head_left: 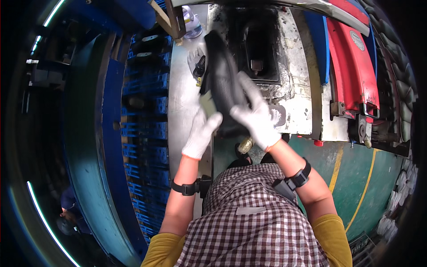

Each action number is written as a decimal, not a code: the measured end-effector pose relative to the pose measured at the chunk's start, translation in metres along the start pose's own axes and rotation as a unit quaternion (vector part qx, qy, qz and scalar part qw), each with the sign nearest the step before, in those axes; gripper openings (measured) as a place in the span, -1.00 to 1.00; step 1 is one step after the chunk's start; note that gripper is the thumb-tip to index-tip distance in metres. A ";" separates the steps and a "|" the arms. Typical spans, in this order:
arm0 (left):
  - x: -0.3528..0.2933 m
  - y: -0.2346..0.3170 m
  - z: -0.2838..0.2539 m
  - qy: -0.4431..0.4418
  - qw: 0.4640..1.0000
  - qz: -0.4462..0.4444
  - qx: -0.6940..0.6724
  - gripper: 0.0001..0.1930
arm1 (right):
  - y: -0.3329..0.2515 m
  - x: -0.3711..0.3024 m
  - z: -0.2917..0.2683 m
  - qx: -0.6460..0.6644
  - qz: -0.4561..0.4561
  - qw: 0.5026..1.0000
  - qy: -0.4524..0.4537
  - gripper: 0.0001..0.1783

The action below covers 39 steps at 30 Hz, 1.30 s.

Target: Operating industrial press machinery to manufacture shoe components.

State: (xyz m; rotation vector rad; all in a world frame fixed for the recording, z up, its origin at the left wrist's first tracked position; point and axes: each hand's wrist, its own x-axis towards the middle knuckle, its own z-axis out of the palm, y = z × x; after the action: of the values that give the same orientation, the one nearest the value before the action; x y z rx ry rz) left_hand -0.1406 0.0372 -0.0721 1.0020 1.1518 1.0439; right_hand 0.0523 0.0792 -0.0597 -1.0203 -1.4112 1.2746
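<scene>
Both my hands wear white gloves and are closed round a long black shoe-shaped piece, blurred by motion, above the front of the workbench. My left hand grips its lower left side. Under that thumb shows a flat olive-green piece; whether it belongs to the shoe cannot be told. On the right side, my right hand has its thumb over the shoe and its other fingers stretched along the edge. Just left of the shoe lie a grey glove and a small black object with some yellow on it.
Beyond the shoe is a black-stained metal plate with a dark recess. A clear plastic jug stands at the back. Blue racks line the left; a red machine arm rises at right. Near my feet is a yellowish lump.
</scene>
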 end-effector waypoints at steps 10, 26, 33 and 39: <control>0.028 0.124 0.035 0.166 0.910 0.366 0.101 -0.24 | 0.047 0.155 -0.065 -0.524 -0.009 0.826 0.206 -0.24; 0.177 0.300 0.104 0.008 0.580 0.615 0.533 -0.50 | 0.059 0.142 -0.064 -0.582 0.009 0.797 0.162 -0.25; 0.168 0.309 0.129 -0.094 0.680 0.410 0.601 -0.60 | 0.050 -0.026 -0.124 -0.325 0.004 0.917 0.232 -0.70; 0.150 0.254 0.132 -0.289 0.791 0.119 0.526 -0.55 | 0.094 -0.174 -0.137 -0.195 0.123 0.971 0.056 -0.93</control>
State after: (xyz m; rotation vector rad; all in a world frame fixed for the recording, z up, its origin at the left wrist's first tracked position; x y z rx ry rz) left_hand -0.0242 0.2292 0.1602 2.2082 1.0537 0.1083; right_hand 0.2208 -0.0510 -0.1707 -1.5512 -1.5155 1.1112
